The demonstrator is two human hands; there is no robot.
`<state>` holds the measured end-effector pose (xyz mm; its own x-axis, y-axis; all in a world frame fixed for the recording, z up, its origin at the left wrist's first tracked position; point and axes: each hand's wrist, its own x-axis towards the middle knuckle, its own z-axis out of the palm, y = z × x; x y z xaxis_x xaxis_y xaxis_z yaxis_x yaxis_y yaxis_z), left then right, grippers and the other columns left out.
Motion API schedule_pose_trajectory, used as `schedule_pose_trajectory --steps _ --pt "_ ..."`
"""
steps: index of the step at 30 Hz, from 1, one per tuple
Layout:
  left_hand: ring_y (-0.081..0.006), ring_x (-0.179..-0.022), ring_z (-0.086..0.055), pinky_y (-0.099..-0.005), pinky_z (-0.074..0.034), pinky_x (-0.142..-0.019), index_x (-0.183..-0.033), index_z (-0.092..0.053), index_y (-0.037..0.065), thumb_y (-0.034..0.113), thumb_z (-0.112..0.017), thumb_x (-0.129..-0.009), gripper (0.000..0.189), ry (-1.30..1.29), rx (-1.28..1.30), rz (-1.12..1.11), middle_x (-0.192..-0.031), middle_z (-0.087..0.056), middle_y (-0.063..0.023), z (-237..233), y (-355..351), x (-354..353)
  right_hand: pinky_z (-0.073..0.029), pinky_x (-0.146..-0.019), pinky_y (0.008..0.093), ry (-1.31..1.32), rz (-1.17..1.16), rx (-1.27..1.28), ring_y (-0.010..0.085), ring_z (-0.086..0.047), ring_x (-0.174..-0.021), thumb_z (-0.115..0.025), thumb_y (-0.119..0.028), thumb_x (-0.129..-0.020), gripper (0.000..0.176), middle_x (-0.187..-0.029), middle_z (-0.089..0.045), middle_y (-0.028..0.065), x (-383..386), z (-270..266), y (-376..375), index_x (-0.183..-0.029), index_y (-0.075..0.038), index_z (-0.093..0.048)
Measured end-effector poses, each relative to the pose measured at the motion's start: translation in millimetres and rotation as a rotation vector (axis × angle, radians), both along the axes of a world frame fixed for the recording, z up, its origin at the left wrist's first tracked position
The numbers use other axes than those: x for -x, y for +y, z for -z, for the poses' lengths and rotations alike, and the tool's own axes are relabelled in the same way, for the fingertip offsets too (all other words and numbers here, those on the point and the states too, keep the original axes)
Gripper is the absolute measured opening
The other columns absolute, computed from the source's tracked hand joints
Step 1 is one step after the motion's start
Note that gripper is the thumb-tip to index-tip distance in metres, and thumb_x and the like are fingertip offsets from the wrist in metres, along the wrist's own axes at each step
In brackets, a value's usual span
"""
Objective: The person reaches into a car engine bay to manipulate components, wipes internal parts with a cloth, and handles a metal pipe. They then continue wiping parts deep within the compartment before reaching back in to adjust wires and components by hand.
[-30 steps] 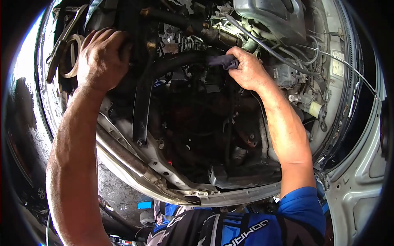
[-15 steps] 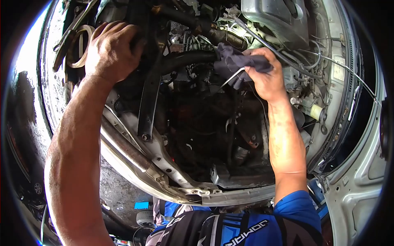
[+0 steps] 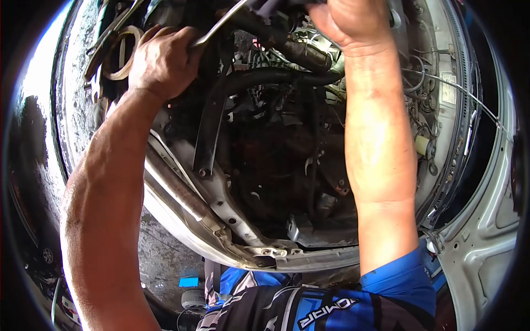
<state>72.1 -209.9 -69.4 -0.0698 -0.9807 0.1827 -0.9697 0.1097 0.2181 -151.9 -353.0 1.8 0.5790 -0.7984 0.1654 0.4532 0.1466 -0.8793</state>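
My left hand (image 3: 165,62) rests with curled fingers on a dark part at the upper left of the engine bay, beside a tan ring-shaped belt (image 3: 123,54); what its fingers hold is hidden. At the top edge, my right hand (image 3: 353,22) is partly cut off by the frame. A dark cloth (image 3: 268,6) shows just left of it, and a thin metal rod (image 3: 223,23) slants from the cloth down to my left hand. The right fingertips are mostly out of sight.
A black flat bracket (image 3: 208,138) stands left of the dark engine cavity. The pale front frame rail (image 3: 187,201) curves below. A black hose (image 3: 276,76) crosses the middle. At the right are a label (image 3: 448,88) and an open metal panel (image 3: 486,237).
My right hand has moved up with the cloth and rod, whose end is now at my left hand. My left hand has shifted slightly right in view.
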Motion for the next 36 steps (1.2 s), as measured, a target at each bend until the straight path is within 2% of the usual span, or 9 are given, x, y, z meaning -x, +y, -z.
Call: schedule_pose_trajectory --steps 2,7,9,12,15,22,25,27,36 --pt "-0.0342 -0.099 -0.065 -0.0434 -0.049 -0.096 -0.109 -0.065 0.01 0.029 -0.068 -0.089 0.028 -0.01 0.01 -0.024 -0.095 -0.069 -0.0141 2 0 0 -0.061 -0.078 0.0406 0.224 0.166 -0.336 0.023 -0.071 -0.084 -0.063 -0.008 -0.091 0.014 -0.095 -0.072 0.0085 -4 -3 5 -0.101 0.0 -0.069" --pt "-0.0312 -0.103 -0.065 -0.0449 -0.047 -0.1 -0.106 -0.068 0.01 0.034 -0.073 -0.086 0.032 -0.022 -0.028 0.003 -0.093 -0.07 -0.0131 -2 1 5 -0.062 -0.078 0.0405 0.397 0.055 -0.448 0.0242 -0.072 -0.083 -0.064 -0.012 -0.094 0.016 -0.093 -0.072 0.0089 35 14 3 -0.101 0.002 -0.068" --pt "-0.0304 -0.104 -0.066 -0.0453 -0.047 -0.101 -0.107 -0.068 0.01 0.04 -0.073 -0.086 0.037 -0.017 0.002 0.016 -0.095 -0.071 -0.0122 -5 3 6 -0.06 -0.086 0.0374 0.299 0.137 0.035 0.0244 -0.072 -0.087 -0.064 -0.01 -0.093 0.02 -0.093 -0.072 0.0092 53 4 5 -0.109 0.002 -0.067" --pt "-0.0296 -0.107 -0.066 -0.0454 -0.047 -0.101 -0.11 -0.069 0.012 0.049 -0.074 -0.084 0.046 -0.035 0.0 0.014 -0.1 -0.072 -0.011 -7 3 5 -0.054 -0.09 0.0323 0.566 -0.041 0.287 0.0207 -0.07 -0.096 -0.069 -0.004 -0.09 0.034 -0.108 -0.072 0.0124 90 -39 15 -0.122 0.003 -0.063" --pt "-0.0303 -0.109 -0.065 -0.045 -0.047 -0.101 -0.112 -0.069 0.012 0.052 -0.073 -0.084 0.05 -0.048 -0.029 -0.017 -0.104 -0.072 -0.011 -7 5 8 -0.056 -0.064 0.0251 0.768 -0.125 0.383 0.0118 -0.069 -0.075 -0.064 0.008 -0.086 0.042 -0.087 -0.073 0.0062 109 -11 44 -0.126 -0.006 -0.062" --pt "-0.031 -0.111 -0.064 -0.0445 -0.047 -0.101 -0.114 -0.069 0.01 0.051 -0.072 -0.085 0.05 -0.079 -0.009 -0.031 -0.107 -0.071 -0.0123 -5 5 9 -0.048 -0.086 0.0254 1.259 -0.558 0.261 0.0065 -0.058 -0.092 -0.057 0.009 -0.086 0.034 -0.097 -0.066 -0.001 126 69 42 -0.117 -0.004 -0.063" --pt "-0.0348 -0.098 -0.061 -0.0458 -0.049 -0.087 -0.092 -0.065 0.007 0.043 -0.079 -0.072 0.043 0.002 -0.221 -0.085 -0.094 -0.064 -0.0143 -23 3 15 -0.048 -0.088 0.0268 1.281 -0.562 0.306 0.008 -0.059 -0.094 -0.059 0.006 -0.086 0.032 -0.097 -0.067 -0.0015 128 85 38 -0.117 -0.004 -0.063" --pt "-0.0328 -0.082 -0.063 -0.0443 -0.05 -0.078 -0.076 -0.06 0.007 0.043 -0.08 -0.073 0.041 -0.026 -0.007 -0.043 -0.074 -0.061 -0.0102 -20 4 17 -0.048 -0.087 0.027 1.283 -0.581 0.307 0.0081 -0.059 -0.094 -0.059 0.005 -0.087 0.031 -0.097 -0.068 -0.0012 128 91 33 -0.117 -0.004 -0.063" --pt "-0.0343 -0.085 -0.063 -0.0454 -0.05 -0.078 -0.078 -0.061 0.007 0.041 -0.082 -0.071 0.041 -0.058 -0.002 -0.093 -0.079 -0.062 -0.0119 -25 7 26 -0.051 -0.079 0.0329 1.4 -0.704 0.308 0.0167 -0.066 -0.09 -0.062 0.003 -0.082 0.035 -0.094 -0.072 0.0057 111 103 11 -0.116 -0.006 -0.065"
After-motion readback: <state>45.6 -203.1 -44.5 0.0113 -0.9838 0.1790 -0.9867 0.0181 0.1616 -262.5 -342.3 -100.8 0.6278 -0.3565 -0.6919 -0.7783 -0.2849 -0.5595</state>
